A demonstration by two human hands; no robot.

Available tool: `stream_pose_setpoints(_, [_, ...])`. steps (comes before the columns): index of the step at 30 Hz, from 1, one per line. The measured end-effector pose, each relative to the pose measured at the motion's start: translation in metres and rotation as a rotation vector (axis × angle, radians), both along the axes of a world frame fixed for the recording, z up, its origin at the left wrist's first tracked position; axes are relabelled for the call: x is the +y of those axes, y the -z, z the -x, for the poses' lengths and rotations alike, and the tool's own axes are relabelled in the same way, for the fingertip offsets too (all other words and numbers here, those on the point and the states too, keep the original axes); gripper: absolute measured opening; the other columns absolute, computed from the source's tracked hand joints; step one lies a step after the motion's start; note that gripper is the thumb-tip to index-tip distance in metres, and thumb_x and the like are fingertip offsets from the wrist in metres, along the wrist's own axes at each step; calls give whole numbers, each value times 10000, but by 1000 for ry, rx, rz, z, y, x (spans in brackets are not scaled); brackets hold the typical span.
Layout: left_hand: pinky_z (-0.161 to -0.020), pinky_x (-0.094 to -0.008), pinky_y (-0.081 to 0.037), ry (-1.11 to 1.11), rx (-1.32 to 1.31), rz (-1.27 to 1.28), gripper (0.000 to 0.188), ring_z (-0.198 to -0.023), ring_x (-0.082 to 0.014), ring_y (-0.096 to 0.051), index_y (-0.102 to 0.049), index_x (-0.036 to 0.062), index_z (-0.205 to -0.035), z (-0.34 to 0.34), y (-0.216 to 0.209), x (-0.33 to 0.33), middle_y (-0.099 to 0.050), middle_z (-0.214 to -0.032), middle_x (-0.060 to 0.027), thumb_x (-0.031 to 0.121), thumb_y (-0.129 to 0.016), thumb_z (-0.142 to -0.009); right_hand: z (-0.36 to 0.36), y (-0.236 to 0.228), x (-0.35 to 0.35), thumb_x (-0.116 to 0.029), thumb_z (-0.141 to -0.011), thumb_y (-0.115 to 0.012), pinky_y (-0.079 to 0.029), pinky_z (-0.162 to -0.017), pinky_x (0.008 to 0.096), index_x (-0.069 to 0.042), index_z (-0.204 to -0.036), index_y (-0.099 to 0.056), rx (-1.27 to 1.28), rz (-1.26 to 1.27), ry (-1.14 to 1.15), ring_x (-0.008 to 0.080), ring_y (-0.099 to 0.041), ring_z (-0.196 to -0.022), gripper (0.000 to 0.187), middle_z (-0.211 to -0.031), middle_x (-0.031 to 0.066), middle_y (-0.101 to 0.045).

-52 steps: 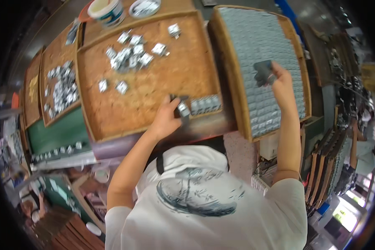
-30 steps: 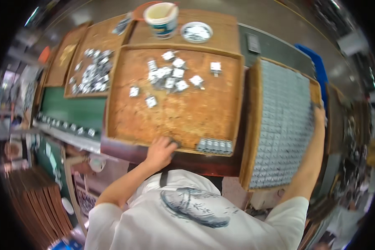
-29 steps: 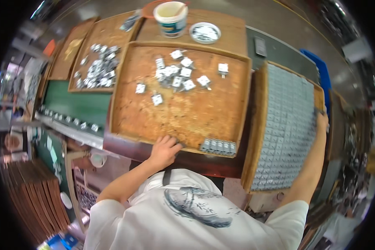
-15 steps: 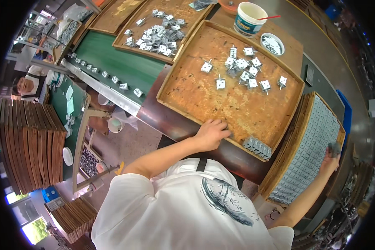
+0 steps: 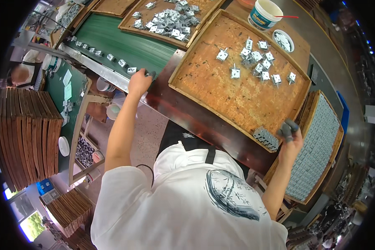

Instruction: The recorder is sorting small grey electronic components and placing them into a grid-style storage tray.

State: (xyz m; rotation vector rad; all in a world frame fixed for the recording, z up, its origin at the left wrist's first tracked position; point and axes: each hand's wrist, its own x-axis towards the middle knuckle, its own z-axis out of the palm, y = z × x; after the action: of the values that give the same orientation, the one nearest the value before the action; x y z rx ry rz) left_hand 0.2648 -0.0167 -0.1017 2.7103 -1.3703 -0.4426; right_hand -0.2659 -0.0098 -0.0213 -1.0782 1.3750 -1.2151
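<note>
By the large wooden tray's (image 5: 221,91) near-right corner, beside a packed row of grey parts (image 5: 266,138) too bunched to count, the right hand (image 5: 291,146) is half curled — I cannot tell whether its dark fingertips (image 5: 286,130) pinch anything. Left of the tray, the left hand (image 5: 138,85), its grip hidden, is at a green belt (image 5: 129,39) with about eight metal parts (image 5: 122,63). Roughly a dozen loose parts (image 5: 256,56) overlap inside the tray; beyond it, one bucket (image 5: 262,16), one bowl (image 5: 292,46).

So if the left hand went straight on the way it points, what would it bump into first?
Probably the near rim of the wooden tray with the pile of silvery parts, once the left hand crosses the green surface. Its height is unclear, so it might pass over instead.
</note>
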Motion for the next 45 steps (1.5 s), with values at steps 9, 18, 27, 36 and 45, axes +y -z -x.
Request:
stream_pose_setpoints(9, [-846, -262, -490, -56, 1673, 675, 358, -979, -133, -623, -592, -7, -1220, 135, -70, 10, -664, -1091, -55, 19, -657, -868, -112, -46, 6, -53, -873, -661, -532, -745, 268, 6, -1216, -572, -157, -156, -369, 152, -638, -839, 360, -999, 67, -644])
stream_pose_setpoints(18, [-929, -260, -465, 385, 1761, 570, 380, -1061, -127, -596, -612, 8, -1227, 208, -105, 12, -612, -1194, -37, -41, -656, -852, -116, -69, -2, -142, -808, -760, -523, -714, 316, 4, -1041, -649, 674, 486, -370, 247, -657, -840, 296, -956, 124, -653])
stream_pose_setpoints(27, [-938, -255, -452, 502, 1400, 533, 371, -1101, -145, -563, -605, -17, -1215, 255, -98, 20, -552, -1132, -47, -84, -600, -850, -102, -33, 0, -30, -688, -750, -489, -627, 404, 9, -850, -593, 916, 623, -268, 337, -600, -742, 229, -836, 140, -569])
stream_pose_setpoints(36, [-917, -263, -463, 445, 1512, 483, 419, -1059, -160, -590, -580, 0, -1268, 270, -92, 17, -541, -1137, -57, -100, -581, -860, -89, -30, 3, -16, -670, -746, -477, -612, 423, -1, -844, -604, 902, 583, -245, 342, -586, -712, 226, -833, 137, -568])
stream_pose_setpoints(45, [-794, -367, -479, 708, 942, 538, 714, -1015, -358, -491, -485, -3, -1336, 289, -89, 19, -491, -1102, -177, -91, -563, -632, -84, -27, 19, 14, -670, -663, -494, -681, 443, -9, -870, -569, 920, 471, -267, 359, -585, -770, 222, -810, 144, -535])
